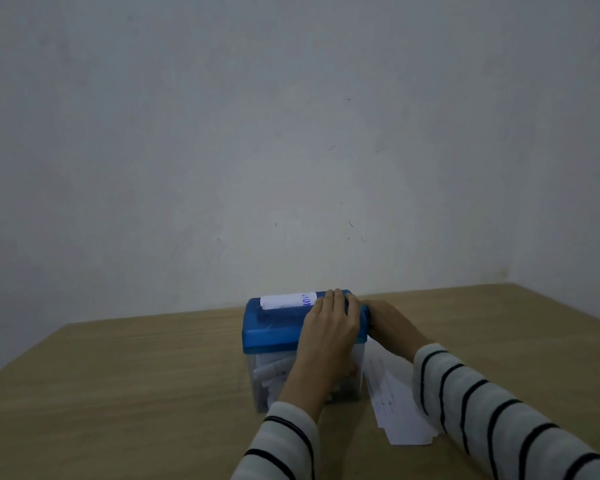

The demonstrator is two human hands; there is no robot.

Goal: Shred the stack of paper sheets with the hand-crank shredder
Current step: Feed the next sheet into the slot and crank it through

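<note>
Pressing: left hand (329,323) flat atop shredder (278,327) | right hand (394,325) beside it, grip unclear | paper stack (395,407) underneath

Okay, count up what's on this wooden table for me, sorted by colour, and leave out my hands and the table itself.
Blue: 1, the shredder top
Clear: 1, the bin under it, holding white shreds
White: 2, the sheet standing in the slot, and the stack of paper sheets lying right of the shredder (number of sheets unclear)
Total: 4

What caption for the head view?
Left hand steadies blue shredder, right hand at its side, paper in the slot.
</note>
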